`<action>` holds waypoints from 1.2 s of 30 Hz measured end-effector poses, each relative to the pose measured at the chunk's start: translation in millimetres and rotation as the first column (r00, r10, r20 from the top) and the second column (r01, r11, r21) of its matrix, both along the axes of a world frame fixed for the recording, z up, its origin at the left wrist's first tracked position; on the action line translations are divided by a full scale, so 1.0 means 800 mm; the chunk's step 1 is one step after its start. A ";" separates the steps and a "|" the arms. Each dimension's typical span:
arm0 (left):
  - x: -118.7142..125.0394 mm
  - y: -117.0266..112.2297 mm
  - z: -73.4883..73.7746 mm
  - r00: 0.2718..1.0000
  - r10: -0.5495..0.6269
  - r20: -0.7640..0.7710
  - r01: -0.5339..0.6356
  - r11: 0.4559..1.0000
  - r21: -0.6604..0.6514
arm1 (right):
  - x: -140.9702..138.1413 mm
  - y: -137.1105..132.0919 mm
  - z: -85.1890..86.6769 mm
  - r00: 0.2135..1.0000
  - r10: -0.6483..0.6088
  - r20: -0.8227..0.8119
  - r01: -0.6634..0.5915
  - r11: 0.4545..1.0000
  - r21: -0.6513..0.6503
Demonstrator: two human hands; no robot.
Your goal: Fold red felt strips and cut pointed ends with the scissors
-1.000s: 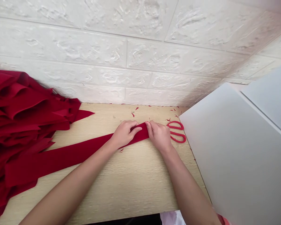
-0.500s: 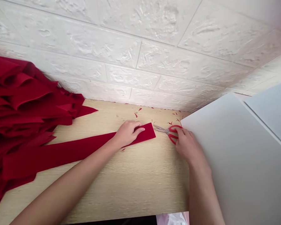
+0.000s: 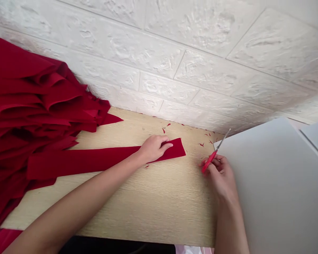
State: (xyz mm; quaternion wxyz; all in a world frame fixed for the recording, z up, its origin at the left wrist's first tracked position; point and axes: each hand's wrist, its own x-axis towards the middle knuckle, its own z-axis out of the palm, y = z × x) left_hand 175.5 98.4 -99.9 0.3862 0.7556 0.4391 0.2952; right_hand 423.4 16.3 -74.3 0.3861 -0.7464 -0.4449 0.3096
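Note:
A long strip of red fabric (image 3: pixel 84 161) lies across the wooden table, its square-cut end pointing right. My left hand (image 3: pixel 154 148) rests on the strip close to that end, thumb and forefinger curled together and gripping the cloth; its other fingers are hidden. To the right, clear of the fabric, my right hand (image 3: pixel 220 173) is closed around the red handles of a pair of scissors (image 3: pixel 210 163). The scissors stand edge-on with the blades together, pointing up and away.
A heap of red fabric pieces (image 3: pixel 42 102) covers the table's left side. Small red scraps (image 3: pixel 201 144) lie along the white brick-patterned wall (image 3: pixel 159 63). A pale grey panel (image 3: pixel 278 183) rises at the right edge of the wooden table (image 3: pixel 159 201).
My right hand has lifted and turned the scissors, swinging the blades from pointing left at the strip's end to pointing up and right. The left hand stays on the strip; the view has shifted.

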 end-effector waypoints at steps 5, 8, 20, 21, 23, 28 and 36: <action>-0.010 0.007 0.020 0.989 0.149 0.024 -0.150 0.988 0.037 | -0.052 -0.013 -0.012 0.859 0.241 -0.452 -0.198 0.970 0.141; -0.022 0.014 0.043 0.972 0.226 0.057 -0.231 0.969 0.085 | -0.082 -0.022 -0.010 0.753 0.333 -0.568 -0.286 0.943 0.173; -0.045 0.013 0.095 0.930 0.360 0.081 -0.369 0.908 0.200 | -0.149 -0.011 0.014 0.763 0.537 -0.361 -0.538 0.836 0.106; -0.045 0.012 0.096 0.930 0.359 0.078 -0.368 0.908 0.200 | -0.152 -0.009 0.018 0.755 0.545 -0.365 -0.552 0.828 0.093; -0.045 0.012 0.098 0.931 0.356 0.077 -0.364 0.910 0.199 | -0.159 -0.005 0.025 0.745 0.555 -0.370 -0.575 0.816 0.067; -0.048 0.015 0.100 0.935 0.332 0.123 -0.348 0.924 0.156 | -0.168 0.003 0.026 0.770 0.540 -0.340 -0.549 0.832 0.080; -0.053 0.018 0.104 0.953 0.253 0.168 -0.260 0.965 0.023 | -0.165 0.008 0.009 0.819 0.465 -0.335 -0.469 0.880 0.074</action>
